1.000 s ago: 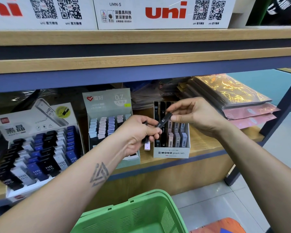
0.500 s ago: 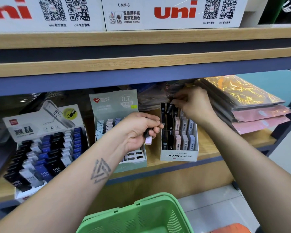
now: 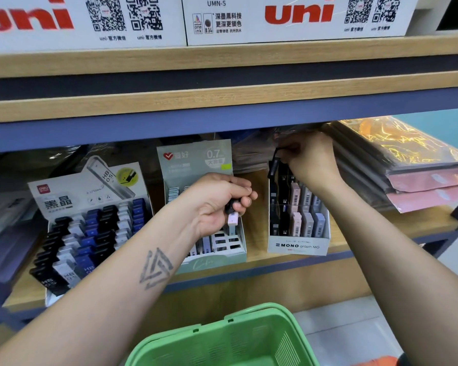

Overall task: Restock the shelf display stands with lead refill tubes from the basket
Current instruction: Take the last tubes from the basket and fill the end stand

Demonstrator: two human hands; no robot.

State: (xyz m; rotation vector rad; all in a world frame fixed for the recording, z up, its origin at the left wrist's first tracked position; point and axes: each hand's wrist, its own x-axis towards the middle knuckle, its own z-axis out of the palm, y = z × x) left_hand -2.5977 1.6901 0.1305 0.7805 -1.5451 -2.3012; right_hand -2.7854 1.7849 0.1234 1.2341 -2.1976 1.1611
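Shop shelf (image 3: 249, 262), white stand (image 3: 298, 245) at right. Right hand (image 3: 311, 161) pinches a black tube (image 3: 273, 165), upright, over the stand's back-left slot, straight below. Left hand (image 3: 217, 204) grips spare tubes (image 3: 233, 217) nearby; green basket (image 3: 222, 339) below.

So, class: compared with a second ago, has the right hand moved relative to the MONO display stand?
Yes. The right hand has gone from above the front of the MONO display stand to its back rows, deeper into the shelf, pinching a black lead tube.
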